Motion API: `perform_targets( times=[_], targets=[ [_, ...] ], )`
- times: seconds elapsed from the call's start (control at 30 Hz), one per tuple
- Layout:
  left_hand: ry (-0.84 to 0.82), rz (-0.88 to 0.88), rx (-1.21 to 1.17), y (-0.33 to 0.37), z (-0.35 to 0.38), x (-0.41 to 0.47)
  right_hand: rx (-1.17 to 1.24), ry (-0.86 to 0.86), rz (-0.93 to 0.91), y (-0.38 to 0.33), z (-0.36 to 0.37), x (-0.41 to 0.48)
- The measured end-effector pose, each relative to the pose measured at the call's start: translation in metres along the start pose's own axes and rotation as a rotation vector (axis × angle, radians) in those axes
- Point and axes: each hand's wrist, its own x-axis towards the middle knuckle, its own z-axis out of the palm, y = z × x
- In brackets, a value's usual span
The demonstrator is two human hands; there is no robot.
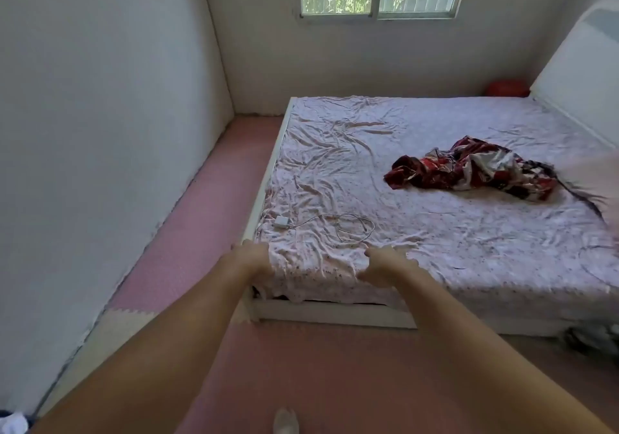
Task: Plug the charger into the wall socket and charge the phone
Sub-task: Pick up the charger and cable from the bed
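With both hands empty, left hand (253, 259) and right hand (385, 262) loosely open at the bed (435, 232) foot edge, we judge retrieval pending: reach the charger (282, 222) near the left corner.

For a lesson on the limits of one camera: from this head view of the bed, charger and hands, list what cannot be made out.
- Wall socket: none shows in the head view; the walls in frame are bare.
- Phone: not visible on the bed.
- Charger prongs: too small to tell.
- Cable far end: too thin and blurred to see its plug.
- Left hand and right hand: fingertips merge with the wrinkled sheet, so grip is unclear.
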Motion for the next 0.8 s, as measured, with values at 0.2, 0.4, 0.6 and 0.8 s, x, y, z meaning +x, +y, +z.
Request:
perform_targets(
  times=[0.2, 0.4, 0.6, 0.8],
  targets=[
    [-0.025, 0.073, -0.006, -0.008, -0.025, 0.064, 0.026, -0.003, 0.062, -0.017, -0.015, 0.041],
    [0.004, 0.112, 0.008, -0.024, -0.062, 0.124, 0.024, -0.001, 0.132, -0.042, -0.04, 0.083],
    [-0.023, 0.134, 0.021, -0.037, -0.071, 0.17, 0.03, -0.009, 0.167, -0.062, -0.051, 0.119],
    [-0.048, 0.139, 0.029, -0.038, -0.076, 0.206, 0.004, -0.035, 0.161, -0.071, -0.061, 0.157]
  ],
)
